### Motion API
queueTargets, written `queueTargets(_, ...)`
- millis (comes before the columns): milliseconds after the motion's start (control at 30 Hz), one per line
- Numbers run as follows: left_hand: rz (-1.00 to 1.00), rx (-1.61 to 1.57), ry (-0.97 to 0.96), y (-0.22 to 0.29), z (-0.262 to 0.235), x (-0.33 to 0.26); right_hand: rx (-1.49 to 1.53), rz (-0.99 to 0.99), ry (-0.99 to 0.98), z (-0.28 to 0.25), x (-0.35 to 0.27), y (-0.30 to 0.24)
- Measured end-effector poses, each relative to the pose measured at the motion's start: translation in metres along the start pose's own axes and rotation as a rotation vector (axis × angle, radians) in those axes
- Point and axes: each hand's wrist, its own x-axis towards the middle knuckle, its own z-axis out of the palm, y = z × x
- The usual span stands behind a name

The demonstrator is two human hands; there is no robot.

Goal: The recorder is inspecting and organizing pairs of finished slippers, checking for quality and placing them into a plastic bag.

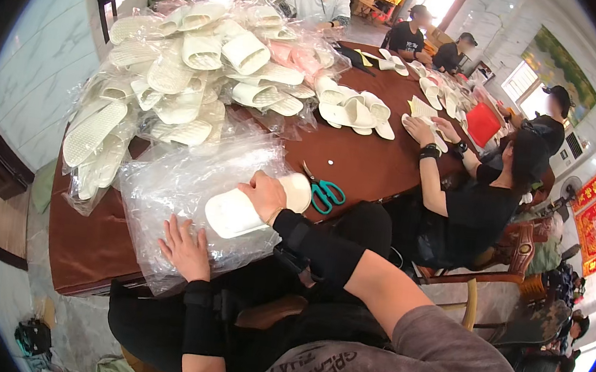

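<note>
Nearest, the person's left hand [184,248] lies flat and open, fingers spread, on a stack of clear crinkled plastic bags [183,182] that sits at the near edge of the dark reddish-brown table [365,164]. Both forearms wear black wrist sleeves. Just beyond, the right hand [265,193] is closed over a pair of cream-white foam slippers [253,207], gripping them from above; the slippers rest on top of the bag stack, near its right side, one toe end pointing toward the left hand.

Just right of the slippers, a pair of scissors with teal-green handles [324,191] lies on the bare table, blades pointing away from the person. A little farther on sits a small white round dot-like object [330,162], too small to identify.

To the left and behind the bags, a large heap of bagged cream ribbed-sole slippers [179,81] covers much of the table, with 1 pale pink pair [292,56] among them. Loose white slippers [352,111] lie beyond the scissors.

At the right side a seated person in black [479,203] reaches both hands onto slippers on the table, beside a red flat square item [483,123]. Several other people sit at the far end of the table.
</note>
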Motion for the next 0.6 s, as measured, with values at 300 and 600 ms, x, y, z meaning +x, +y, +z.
queueTargets(300, 0.02, 0.06, 0.005, -0.001, 0.005, -0.001, -0.263, -0.301, 0.022, -0.042, -0.003, -0.008)
queueTargets(600, 0.008, 0.08, -0.027, -0.001, 0.005, 0.001, -0.472, -0.44, 0.301, -0.147, 0.081, 0.051)
